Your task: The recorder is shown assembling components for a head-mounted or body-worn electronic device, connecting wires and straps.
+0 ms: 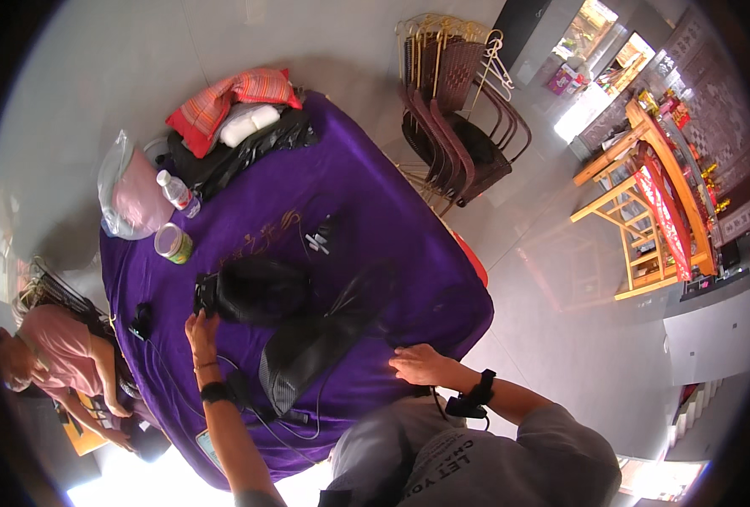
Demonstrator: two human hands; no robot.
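Observation:
My left hand (pixel 201 334) is closed with its fingertips on the lower edge of a black boxy thing (pixel 207 294). It adjoins a round, dark, cap-like thing (pixel 265 291) lying on the purple tablecloth (pixel 375 194). At the table's near right edge my right hand (pixel 415 364) has its fingers pinched together; what they hold, if anything, is too small to make out. Between the hands lies a black mesh cloth or bag (pixel 303 363). A thin grey cable (pixel 320 406) runs beside it. Small white pieces (pixel 316 243) lie farther back.
A clear bottle (pixel 178 193), a green-labelled jar (pixel 173 243), a plastic bag (pixel 134 198) and a red striped cushion (pixel 231 106) stand at the far left. Stacked wicker chairs (pixel 451 118) are beyond the table. A person in pink (pixel 66 351) sits at the left. Wooden furniture (pixel 645 211) stands right.

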